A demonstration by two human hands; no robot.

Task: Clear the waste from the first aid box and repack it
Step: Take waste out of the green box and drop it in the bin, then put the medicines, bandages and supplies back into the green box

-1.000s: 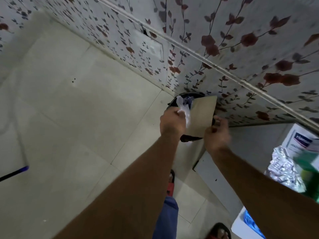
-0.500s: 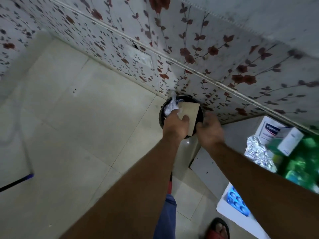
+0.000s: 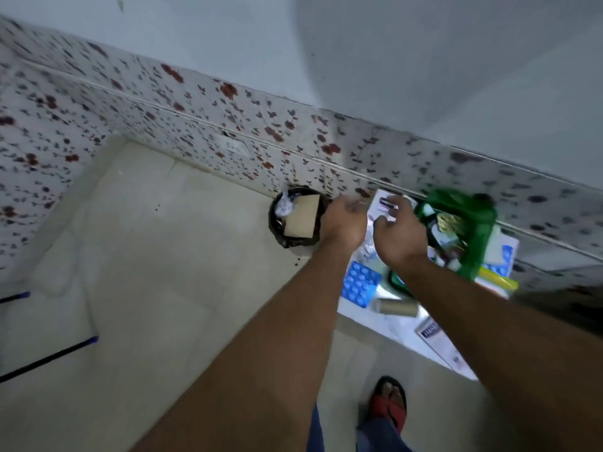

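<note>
floral-tiled corner: round black bin (image 3: 277,223) holds stiff brown card (image 3: 301,216). my left hand (image 3: 344,220) and right hand (image 3: 399,234) open, empty. green plastic box (image 3: 473,230) looks light, rigid; i'd grip its rim.

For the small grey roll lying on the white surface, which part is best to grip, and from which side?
Probably its middle, from above. The grey roll lies on its side, its long axis running left to right, so fingers can close across its curved body. It lies apart from the blue blister pack. Both hands are empty.
</note>
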